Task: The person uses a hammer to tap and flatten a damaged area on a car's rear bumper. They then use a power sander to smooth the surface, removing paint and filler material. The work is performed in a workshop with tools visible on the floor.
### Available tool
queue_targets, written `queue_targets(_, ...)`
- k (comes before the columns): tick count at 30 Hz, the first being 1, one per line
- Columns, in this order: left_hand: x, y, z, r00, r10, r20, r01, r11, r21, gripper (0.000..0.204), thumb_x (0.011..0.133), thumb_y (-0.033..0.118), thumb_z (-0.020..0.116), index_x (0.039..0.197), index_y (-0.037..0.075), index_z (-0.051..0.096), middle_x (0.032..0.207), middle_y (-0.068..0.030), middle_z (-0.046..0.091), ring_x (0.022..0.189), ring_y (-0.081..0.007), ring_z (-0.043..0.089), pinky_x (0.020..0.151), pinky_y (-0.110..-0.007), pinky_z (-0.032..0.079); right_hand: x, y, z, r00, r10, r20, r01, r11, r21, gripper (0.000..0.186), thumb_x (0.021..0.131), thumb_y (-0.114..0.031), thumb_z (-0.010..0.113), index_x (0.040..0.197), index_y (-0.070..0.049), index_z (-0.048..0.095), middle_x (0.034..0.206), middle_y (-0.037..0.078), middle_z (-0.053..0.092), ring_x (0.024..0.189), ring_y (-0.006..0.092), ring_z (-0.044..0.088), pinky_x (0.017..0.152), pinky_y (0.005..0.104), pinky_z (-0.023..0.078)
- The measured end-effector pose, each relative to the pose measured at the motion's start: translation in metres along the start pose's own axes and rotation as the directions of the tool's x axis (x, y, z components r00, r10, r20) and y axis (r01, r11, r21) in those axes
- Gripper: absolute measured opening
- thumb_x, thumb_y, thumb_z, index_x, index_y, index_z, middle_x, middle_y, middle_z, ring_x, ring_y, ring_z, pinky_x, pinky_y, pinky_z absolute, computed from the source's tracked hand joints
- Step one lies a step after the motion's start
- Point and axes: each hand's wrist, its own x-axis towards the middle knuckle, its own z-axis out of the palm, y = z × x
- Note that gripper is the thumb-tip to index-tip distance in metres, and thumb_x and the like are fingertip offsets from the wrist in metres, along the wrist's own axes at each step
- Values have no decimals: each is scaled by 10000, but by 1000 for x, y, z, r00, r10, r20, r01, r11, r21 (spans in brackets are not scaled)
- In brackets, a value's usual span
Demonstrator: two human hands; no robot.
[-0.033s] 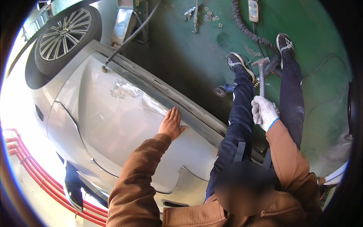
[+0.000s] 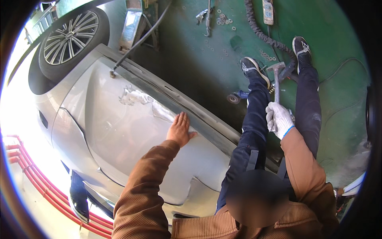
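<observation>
My bare left hand (image 2: 181, 129) lies flat on the silver car door (image 2: 123, 131), fingers stretched out near the lower edge. Just beyond the fingertips is a scraped, bare-metal patch (image 2: 161, 109) in the paint, with another rough patch farther along. My right hand (image 2: 279, 118), in a white knit glove, is closed round the handle of a hammer (image 2: 276, 81). The hammer's head points away from me, above the floor between my legs. A rod with a small tip (image 2: 113, 73) touches the far end of the door.
A blue angle grinder (image 2: 234, 97) lies by my left leg. A ribbed hose (image 2: 264, 36) runs past my shoes. Several washers (image 2: 225, 20), a long metal tool (image 2: 208, 22) and a power strip (image 2: 267, 12) are on the green floor. The car's wheel (image 2: 71, 38) is far left.
</observation>
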Motion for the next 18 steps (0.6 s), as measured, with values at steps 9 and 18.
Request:
queue_targets(9, 56, -242, -81, 839, -530, -126, 542, 835, 93, 1053, 1022, 741, 471, 1637, -103, 337, 1754, -232, 298, 1664, -350, 170, 1356, -456, 118, 25, 15, 18, 998, -45, -42, 48, 996, 76, 301, 971, -362, 691, 950, -68, 628, 583, 29, 576, 364, 146, 497, 338, 315, 413)
queue_targets(18, 73, -242, -79, 773, -601, -205, 626, 775, 87, 1158, 994, 822, 413, 1630, -141, 312, 1761, -269, 245, 1668, -368, 142, 1357, -463, 96, 25, 11, 36, 998, -12, -59, 13, 1000, 25, 286, 971, -347, 682, 938, -71, 616, 608, 25, 573, 372, 138, 491, 335, 321, 402)
